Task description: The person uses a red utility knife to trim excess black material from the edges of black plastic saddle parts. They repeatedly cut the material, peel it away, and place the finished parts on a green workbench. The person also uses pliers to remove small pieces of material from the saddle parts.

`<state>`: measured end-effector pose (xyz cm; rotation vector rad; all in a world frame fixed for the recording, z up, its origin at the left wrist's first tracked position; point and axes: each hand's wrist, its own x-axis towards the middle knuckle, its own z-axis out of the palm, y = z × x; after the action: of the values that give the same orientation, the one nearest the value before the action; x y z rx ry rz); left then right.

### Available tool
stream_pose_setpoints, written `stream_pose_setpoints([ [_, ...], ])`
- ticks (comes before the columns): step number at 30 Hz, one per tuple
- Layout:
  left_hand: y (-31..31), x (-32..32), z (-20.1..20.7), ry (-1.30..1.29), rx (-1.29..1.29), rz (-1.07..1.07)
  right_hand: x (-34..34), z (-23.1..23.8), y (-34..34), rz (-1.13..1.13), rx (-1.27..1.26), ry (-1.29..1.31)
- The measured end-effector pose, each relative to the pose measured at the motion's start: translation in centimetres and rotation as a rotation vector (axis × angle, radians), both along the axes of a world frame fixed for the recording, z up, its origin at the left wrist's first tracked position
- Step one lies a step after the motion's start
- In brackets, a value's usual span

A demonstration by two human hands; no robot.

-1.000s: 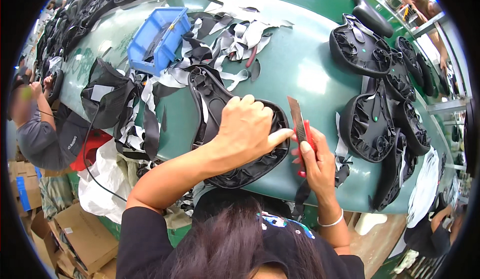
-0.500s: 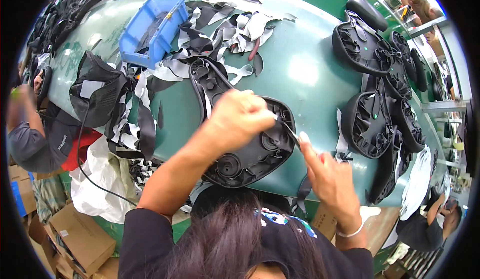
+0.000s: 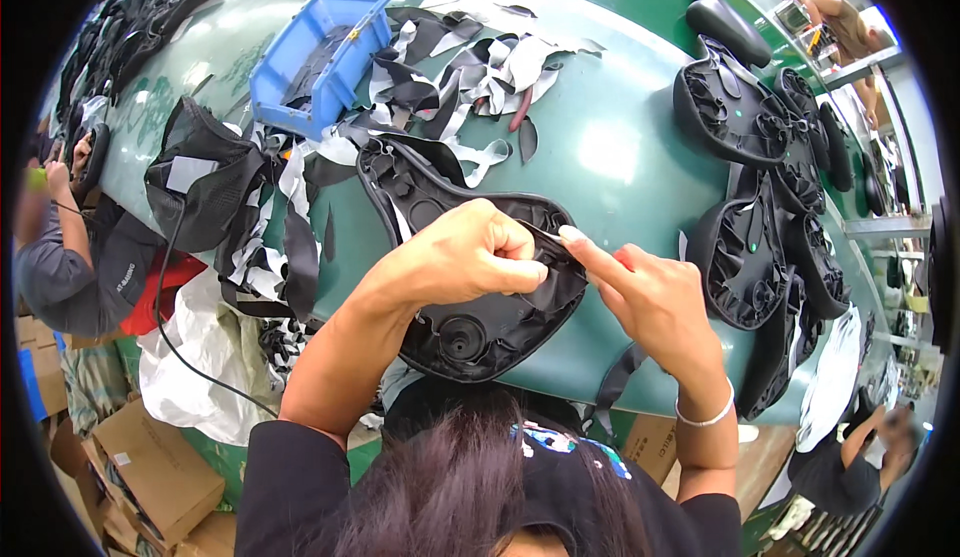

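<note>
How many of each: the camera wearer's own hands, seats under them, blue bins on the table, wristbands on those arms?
Left hand and right hand: 2
Black seat: 1
Blue bin: 1
White wristband: 1
Total: 5

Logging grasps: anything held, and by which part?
Right hand: the knife's red handle, mostly hidden. Left hand: curled over the seat; hold can't be told.

Blue bin point(image 3: 352, 69) sits up L, black mesh bag point(image 3: 215, 205) w/ white patch point(image 3: 188, 173) lower L of it; white sack point(image 3: 195, 357) nr cardboard box point(image 3: 165, 467); co-worker point(image 3: 85, 282) far L; far R, prob. white cloth point(image 3: 829, 387), warped there.
</note>
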<state>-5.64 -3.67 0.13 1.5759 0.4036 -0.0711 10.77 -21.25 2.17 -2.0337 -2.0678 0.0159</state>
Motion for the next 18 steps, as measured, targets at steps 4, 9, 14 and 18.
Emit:
stream_pose_setpoints([
  [4, 1.4, -2.0, -2.4, -0.254, -0.586, 0.48, -1.3, -1.0, -4.7, -0.162, -0.155, 0.015],
  [9, -1.0, -1.3, -2.0, -0.677, -0.886, 0.396, -5.5, -0.8, -6.1, -0.429, -0.257, 0.267],
  [14, 0.9, 2.8, 1.3, -0.593, -0.101, -0.023, -2.6, -1.4, -2.6, -0.27, -0.067, 0.164],
  [18, 4.2, 2.5, 0.8, -1.079, -1.01, 0.405, -5.7, -1.8, -3.6, -0.399, -0.166, 0.089],
])
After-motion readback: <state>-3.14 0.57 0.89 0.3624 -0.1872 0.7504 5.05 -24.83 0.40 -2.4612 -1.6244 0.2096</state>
